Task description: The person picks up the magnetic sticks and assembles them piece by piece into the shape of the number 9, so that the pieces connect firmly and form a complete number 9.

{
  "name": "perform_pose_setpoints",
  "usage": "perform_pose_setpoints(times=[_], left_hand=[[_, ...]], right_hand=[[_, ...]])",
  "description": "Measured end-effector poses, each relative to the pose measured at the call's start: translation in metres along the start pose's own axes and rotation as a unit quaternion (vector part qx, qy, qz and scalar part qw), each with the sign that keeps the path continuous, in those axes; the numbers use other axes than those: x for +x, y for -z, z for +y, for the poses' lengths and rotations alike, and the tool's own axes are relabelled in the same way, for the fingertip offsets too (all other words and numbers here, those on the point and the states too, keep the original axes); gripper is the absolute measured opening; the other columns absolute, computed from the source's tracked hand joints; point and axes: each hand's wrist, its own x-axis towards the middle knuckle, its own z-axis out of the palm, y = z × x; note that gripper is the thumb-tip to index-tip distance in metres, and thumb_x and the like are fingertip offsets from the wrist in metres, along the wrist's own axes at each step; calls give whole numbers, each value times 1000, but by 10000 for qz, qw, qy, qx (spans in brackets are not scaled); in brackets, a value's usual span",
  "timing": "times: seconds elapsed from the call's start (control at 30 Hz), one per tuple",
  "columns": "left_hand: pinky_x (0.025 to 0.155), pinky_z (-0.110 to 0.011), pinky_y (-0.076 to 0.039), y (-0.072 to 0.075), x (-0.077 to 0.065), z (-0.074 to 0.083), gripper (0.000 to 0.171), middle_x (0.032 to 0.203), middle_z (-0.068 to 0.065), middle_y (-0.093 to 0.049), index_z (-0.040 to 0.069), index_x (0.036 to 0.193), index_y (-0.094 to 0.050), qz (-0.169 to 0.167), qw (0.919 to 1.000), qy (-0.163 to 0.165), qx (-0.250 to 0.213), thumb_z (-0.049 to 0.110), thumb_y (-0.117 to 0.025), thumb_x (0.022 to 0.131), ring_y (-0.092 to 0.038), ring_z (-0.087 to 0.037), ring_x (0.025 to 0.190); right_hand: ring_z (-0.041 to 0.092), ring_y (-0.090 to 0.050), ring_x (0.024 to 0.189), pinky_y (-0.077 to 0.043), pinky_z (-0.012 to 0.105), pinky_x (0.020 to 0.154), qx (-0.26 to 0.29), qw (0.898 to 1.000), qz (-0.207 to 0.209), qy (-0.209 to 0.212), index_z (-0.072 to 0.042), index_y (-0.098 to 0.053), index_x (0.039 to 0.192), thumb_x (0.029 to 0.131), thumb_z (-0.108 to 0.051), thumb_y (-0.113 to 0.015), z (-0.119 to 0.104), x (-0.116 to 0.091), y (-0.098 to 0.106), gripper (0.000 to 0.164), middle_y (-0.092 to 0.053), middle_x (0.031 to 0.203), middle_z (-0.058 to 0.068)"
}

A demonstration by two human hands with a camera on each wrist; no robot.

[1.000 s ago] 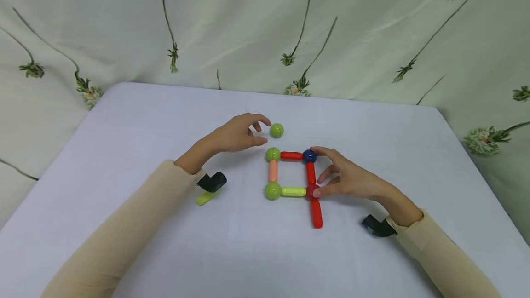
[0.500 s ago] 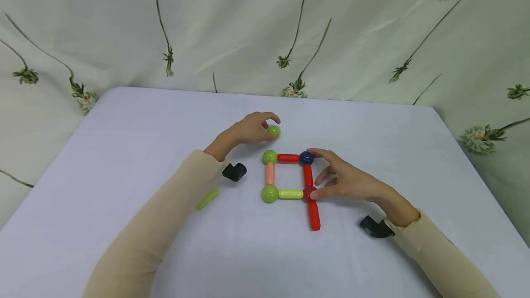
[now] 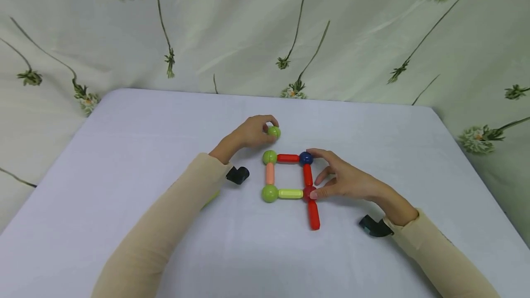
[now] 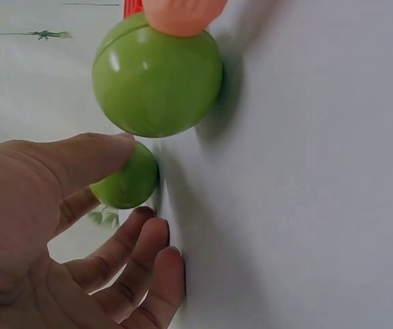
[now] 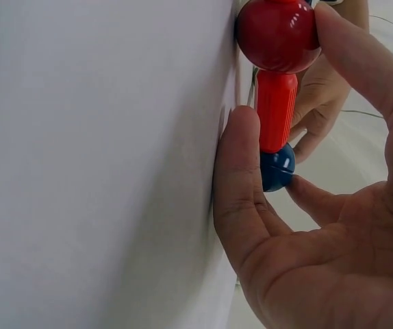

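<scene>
In the head view my left hand (image 3: 257,132) pinches a loose green ball (image 3: 274,132) between thumb and index finger, beyond a flat square of magnetic rods and balls. The left wrist view shows the thumb against that ball (image 4: 131,179), other fingers loosely bent. My right hand (image 3: 348,176) holds the square's right side, thumb on the dark red ball (image 5: 279,34) and index finger at the blue ball (image 5: 279,168). A red rod (image 3: 308,175) joins these two balls. Green balls (image 3: 270,193) form the square's left corners, joined by a salmon rod (image 3: 270,174).
A yellow-green rod (image 3: 290,193) makes the near side and a red rod (image 3: 288,158) the far side. Another red rod (image 3: 313,215) sticks out toward me from the red ball. A loose lime rod (image 3: 211,198) lies partly under the left sleeve. White cloth (image 3: 265,252) covers the table.
My left hand has reached right to the loose green ball and closed its thumb and index finger on it. The right hand keeps its place at the square.
</scene>
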Motion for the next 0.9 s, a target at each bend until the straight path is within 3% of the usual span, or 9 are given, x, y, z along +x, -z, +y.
perform_pose_setpoints(times=[0.23, 0.37, 0.5, 0.7, 0.9], left_hand=[[88, -39, -51, -2, -7, -2, 39, 126, -18, -61, 6, 133, -55, 464, 9985, -212, -172, 20, -63, 97, -60, -29, 103], [78, -33, -52, -2, -21, 1, 39, 124, -14, -61, 10, 133, -56, 623, 9962, -412, -450, 21, -65, 97, -61, -25, 95], [77, -33, -52, 1, -42, 10, 38, 122, -11, -60, 15, 132, -58, 708, 9930, -702, -636, 20, -67, 95, -62, -23, 94], [78, -34, -52, 1, -75, 28, 34, 116, -4, -62, 18, 126, -61, 666, 9872, -1254, -722, 20, -69, 94, -61, -21, 100], [75, -30, -54, -9, -104, 43, 32, 108, -1, -63, 15, 121, -62, 251, 9756, -1981, -915, 15, -71, 91, -61, -20, 96]], right_hand=[[23, -62, 104, -54, 37, 90, 6, 9999, 24, -109, -23, -22, 157, 81, -30, -85, 0, 1, -2, 99, -39, 143, 12], [22, -62, 104, -55, 35, 89, 5, 9999, 16, -125, -23, -22, 157, 81, -31, -85, 1, 0, -3, 99, -40, 141, 12], [22, -62, 104, -55, 35, 89, -19, 10000, -9, -21, -21, -22, 158, 82, -30, -84, 1, 0, -2, 98, -37, 145, 14], [23, -62, 104, -54, 34, 89, -32, 10000, 13, -25, -21, -24, 157, 81, -29, -84, 0, 2, -1, 97, -32, 151, 12], [24, -62, 104, -53, 36, 87, 4, 10000, 29, 37, -20, -24, 157, 82, -28, -84, -2, 1, -1, 97, -31, 151, 12]])
